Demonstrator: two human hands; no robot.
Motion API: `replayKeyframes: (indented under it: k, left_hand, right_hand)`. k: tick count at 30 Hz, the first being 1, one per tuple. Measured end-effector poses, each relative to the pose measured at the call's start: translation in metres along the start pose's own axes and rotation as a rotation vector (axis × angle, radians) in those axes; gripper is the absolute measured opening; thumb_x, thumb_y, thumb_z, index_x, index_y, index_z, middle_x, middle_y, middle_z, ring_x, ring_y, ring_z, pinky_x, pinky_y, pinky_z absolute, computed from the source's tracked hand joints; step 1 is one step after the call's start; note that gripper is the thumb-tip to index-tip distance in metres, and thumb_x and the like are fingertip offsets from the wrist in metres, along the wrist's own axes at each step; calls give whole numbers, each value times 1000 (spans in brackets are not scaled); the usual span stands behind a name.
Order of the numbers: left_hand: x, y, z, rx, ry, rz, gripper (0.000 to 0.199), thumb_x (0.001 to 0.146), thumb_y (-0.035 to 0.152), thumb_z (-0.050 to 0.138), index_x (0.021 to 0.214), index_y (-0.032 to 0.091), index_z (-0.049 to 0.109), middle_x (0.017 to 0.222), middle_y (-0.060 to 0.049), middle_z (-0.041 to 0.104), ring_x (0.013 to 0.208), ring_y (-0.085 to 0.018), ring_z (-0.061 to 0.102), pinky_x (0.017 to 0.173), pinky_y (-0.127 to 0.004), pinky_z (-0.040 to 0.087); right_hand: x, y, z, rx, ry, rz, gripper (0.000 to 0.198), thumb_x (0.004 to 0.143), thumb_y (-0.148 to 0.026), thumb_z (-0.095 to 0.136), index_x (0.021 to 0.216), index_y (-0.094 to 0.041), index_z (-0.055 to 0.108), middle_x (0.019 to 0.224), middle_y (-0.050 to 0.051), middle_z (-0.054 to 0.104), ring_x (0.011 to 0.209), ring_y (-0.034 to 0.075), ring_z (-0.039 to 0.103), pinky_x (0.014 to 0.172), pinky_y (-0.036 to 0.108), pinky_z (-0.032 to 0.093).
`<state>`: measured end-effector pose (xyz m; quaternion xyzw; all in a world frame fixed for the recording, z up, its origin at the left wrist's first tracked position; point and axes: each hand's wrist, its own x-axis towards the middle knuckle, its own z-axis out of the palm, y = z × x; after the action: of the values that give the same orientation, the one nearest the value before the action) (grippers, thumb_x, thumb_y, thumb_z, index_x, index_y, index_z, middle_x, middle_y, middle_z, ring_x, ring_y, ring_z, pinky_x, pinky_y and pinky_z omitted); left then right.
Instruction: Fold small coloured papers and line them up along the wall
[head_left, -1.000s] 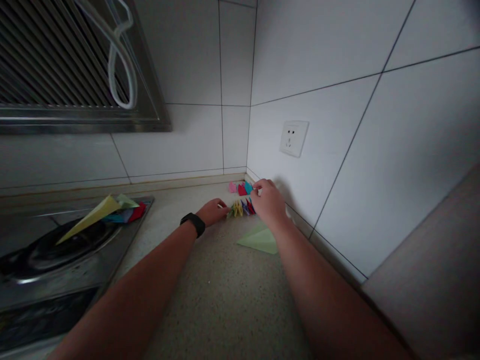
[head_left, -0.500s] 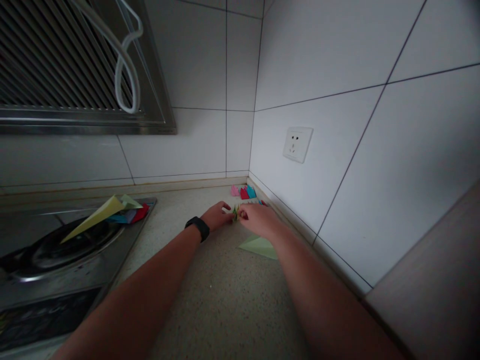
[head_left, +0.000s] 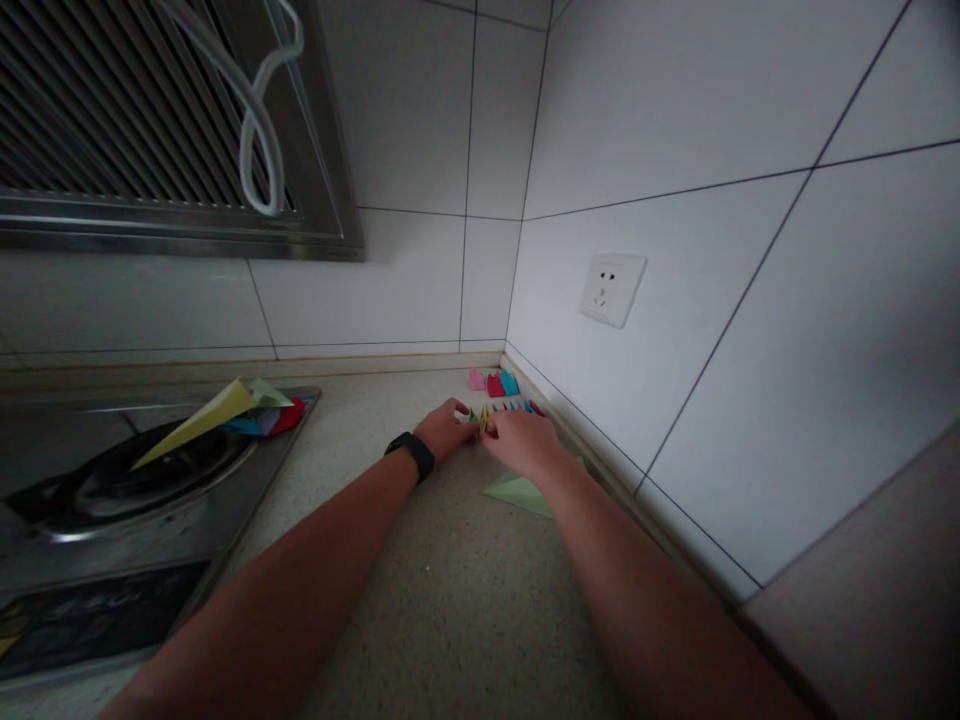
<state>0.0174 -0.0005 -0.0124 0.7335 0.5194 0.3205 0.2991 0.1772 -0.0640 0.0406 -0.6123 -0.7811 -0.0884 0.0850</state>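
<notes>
Small yellow folded paper (head_left: 484, 418) stands on the counter between my hands. My right hand (head_left: 519, 440) pinches it from the right, and its fingertips are partly hidden. My left hand (head_left: 448, 431), below a black wristband, curls its thumb and fingers round a small green folded paper (head_left: 473, 413) on the left side of the yellow one. More small folded papers (head_left: 513, 405), red and blue, stand in a row just behind my right hand. Under my right wrist lies a flat pale green folded paper (head_left: 519, 490), partly covered by the arm.
Pink folded paper (head_left: 476, 379), red folded paper (head_left: 494, 385) and blue folded paper (head_left: 509, 382) sit in the far corner. At left, a yellow paper cone (head_left: 202, 420) and other papers lie over the stove burner (head_left: 157, 490). A wall socket (head_left: 613, 290) is at right.
The view has shifted slightly, so everything sits a little further right. My hands have drawn a bit closer together around the yellow and green folded papers.
</notes>
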Motion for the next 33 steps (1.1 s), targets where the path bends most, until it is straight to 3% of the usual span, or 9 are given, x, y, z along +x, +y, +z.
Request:
replayKeyframes:
  k: [12,27,33]
  left_hand:
    - [-5,13,0,2,47,-93,34,78,39,61,102,16,55,80,-8,71,74,-19,66,68,-27,47]
    - [2,1,1,70,16,-29,38,78,43,56,106,17,53,80,-6,71,73,-19,65,65,-27,45]
    - [3,-2,1,54,0,-14,38,79,44,55,107,18,52,80,-6,71,73,-18,65,65,-27,45]
  right_hand:
    - [1,-5,-3,-49,-5,-4,35,86,-43,42,93,-21,68,89,10,69,84,24,64,71,34,46]
    - [1,-2,-5,-66,-54,9,30,84,-38,46,96,-21,67,94,12,68,87,26,64,72,34,46]
    - [1,-2,-3,-46,-61,1,32,83,-44,48,98,-22,66,95,11,68,88,27,63,73,36,46]
